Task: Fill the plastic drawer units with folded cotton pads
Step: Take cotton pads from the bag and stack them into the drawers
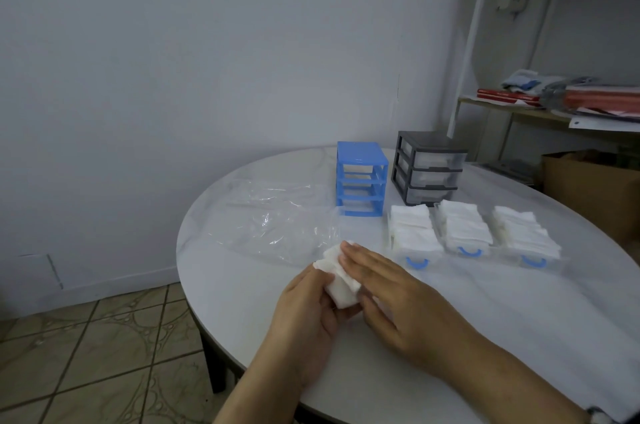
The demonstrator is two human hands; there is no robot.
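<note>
My left hand (306,311) grips a small stack of white folded cotton pads (341,280) over the near part of the round white table (485,337). My right hand (391,299) lies flat against the stack's right side, fingers straight. Behind stands a blue drawer frame (361,178) with its slots empty. Right of it is a grey drawer unit (428,169) with three clear drawers in place. Three clear drawers with blue handles, the left (412,233), the middle (465,228) and the right (524,238), lie in a row before the units, heaped with pads.
A crumpled clear plastic bag (273,215) lies on the table's left part. A shelf rack (554,105) with books and cloth stands at the right, a cardboard box (592,188) below it. Tiled floor (97,354) lies beyond the table's left edge.
</note>
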